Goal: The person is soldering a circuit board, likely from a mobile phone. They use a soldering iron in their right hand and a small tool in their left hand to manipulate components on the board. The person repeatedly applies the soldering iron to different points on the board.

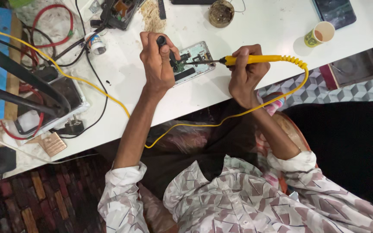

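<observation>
Yellow is what I lock onto first in the head view: the right hand (244,73) is closed around the yellow handle of a soldering iron (255,59), its dark tip resting on the small circuit board (181,62) inside an opened phone (193,64) that lies near the front edge of the white surface (260,26). The left hand (156,60) is clamped on a small black tool (161,41), pressing it down beside the board, so both hands sit close together over the phone. I judge the step to be soldering a joint on that board; the next move would call for a steady tip and the left hand holding its part firm.

As for packages and labels, a paper cup (320,34) in yellow and green stands toward the right rear, a round brown tin (221,13) sits behind the phone, and a small white jar (96,44) with a coloured label lies on its side among the black and red cables at left.
</observation>
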